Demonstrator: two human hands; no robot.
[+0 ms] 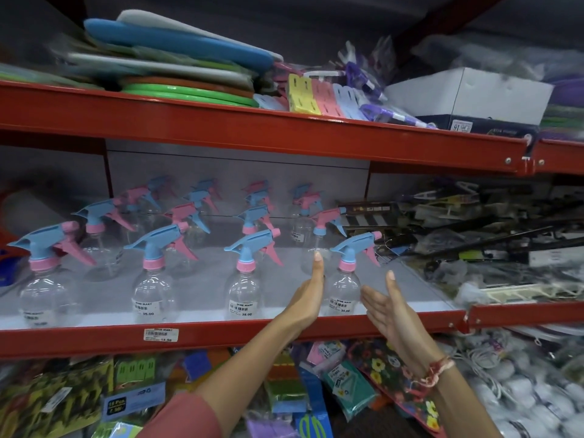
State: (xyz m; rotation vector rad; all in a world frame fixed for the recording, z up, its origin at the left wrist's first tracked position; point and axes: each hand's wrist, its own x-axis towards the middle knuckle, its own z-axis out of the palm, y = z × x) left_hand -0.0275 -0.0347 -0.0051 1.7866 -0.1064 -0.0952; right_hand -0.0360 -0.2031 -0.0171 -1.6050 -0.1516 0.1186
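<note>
1. While both forearms are raised toward the middle shelf (pixel 94 341), the left hand (pixel 308 292) is held edge-on with its fingers straight and pressed together, just beside the left flank of a clear spray bottle (pixel 344 287); whether it touches the plastic cannot be told.
2. On the other side of that bottle, the right hand (pixel 387 306) is seen palm-up with its fingers straight and slightly spread, near the bottle but apart from it; nothing is gripped by either hand.
3. A red thread bracelet (pixel 434 373) is worn on the right wrist, and a pink sleeve (pixel 186 420) covers the left upper arm.
4. The spray bottle stands upright at the front right of the middle shelf, topped by a blue trigger head with a pink collar, with a barcode label stuck on its front.
5. More spray bottles (pixel 153 290) of the same kind are ranged in rows to its left and behind it.
6. Flat mats (pixel 177 45) and pastel clips (pixel 313 94) are stacked on the upper shelf, beside a white box (pixel 502 96).
7. Packaged goods (pixel 347 379) are piled below.
</note>
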